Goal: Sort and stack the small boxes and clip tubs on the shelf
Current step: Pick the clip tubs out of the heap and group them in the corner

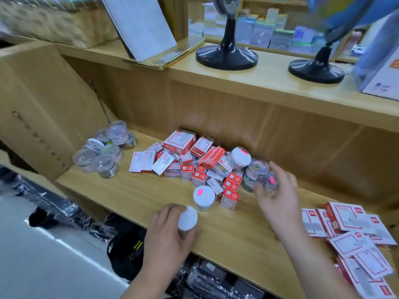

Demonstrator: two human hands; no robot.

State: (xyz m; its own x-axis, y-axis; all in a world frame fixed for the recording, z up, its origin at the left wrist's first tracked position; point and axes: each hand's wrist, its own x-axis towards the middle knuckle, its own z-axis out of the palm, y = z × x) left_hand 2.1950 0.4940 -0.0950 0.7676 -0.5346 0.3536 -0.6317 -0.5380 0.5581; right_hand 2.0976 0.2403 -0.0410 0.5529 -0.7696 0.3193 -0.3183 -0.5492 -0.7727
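- The left hand (170,231) is closed round a tub with a white lid (187,219); the fingers are curled on its side. It is in front of the pile of small red-and-white boxes (194,160), at the front edge of the shelf (140,190).
- The right hand (280,199) is at the right end of the pile. Its fingers curl round a clear tub of coloured clips (266,183) with a pink sticker; this part is a little blurred.
- One upright tub with a pink sticker on the lid (204,198) stands just in front of the pile, beside the left hand's tub.
- Another white-lidded tub (240,157) stands in the pile, near its right end.
- A group of clear tubs (103,154) is well to the left of the pile, by the side wall.
- A heap of flat red-and-white boxes (349,229) lies to the right of the pile, apart from it.
- Above the pile, on the upper shelf, stand two black stands (226,55).
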